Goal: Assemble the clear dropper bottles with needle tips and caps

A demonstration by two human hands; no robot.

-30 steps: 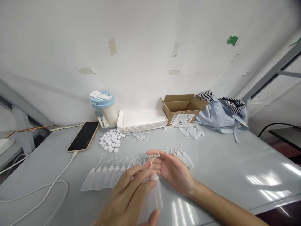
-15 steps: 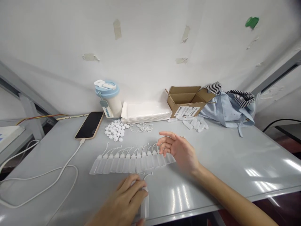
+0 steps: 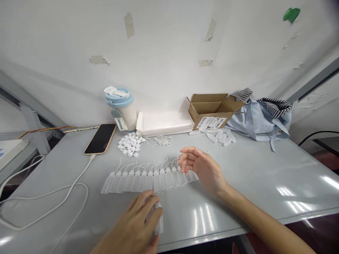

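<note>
My left hand (image 3: 136, 220) is closed around a few small translucent plastic bottles (image 3: 159, 225) near the table's front edge; its fingers hide most of them. Thin white cords (image 3: 160, 192) stick out from their far ends. Beyond it, a row of similar translucent bottles (image 3: 143, 182) lies side by side, each with a thin curved white cord at its neck. My right hand (image 3: 202, 169) hovers over or rests at the row's right end, holding nothing I can see. Its fingers are apart and loosely bent, and it covers some of the bottles there.
Small white caps (image 3: 130, 144) are piled beside loose white cords (image 3: 162, 141). Behind stand a lidded cup (image 3: 127, 114), a stack of white packets (image 3: 165, 123) and an open cardboard box (image 3: 209, 109). More translucent bottles (image 3: 222, 137), a blue cloth bag (image 3: 259, 121) and a charging phone (image 3: 101, 139) lie around.
My left hand has drawn the bottles closer together and slightly leftward, with its thumb now showing at their near end. My right hand has barely moved. The view has shifted slightly.
</note>
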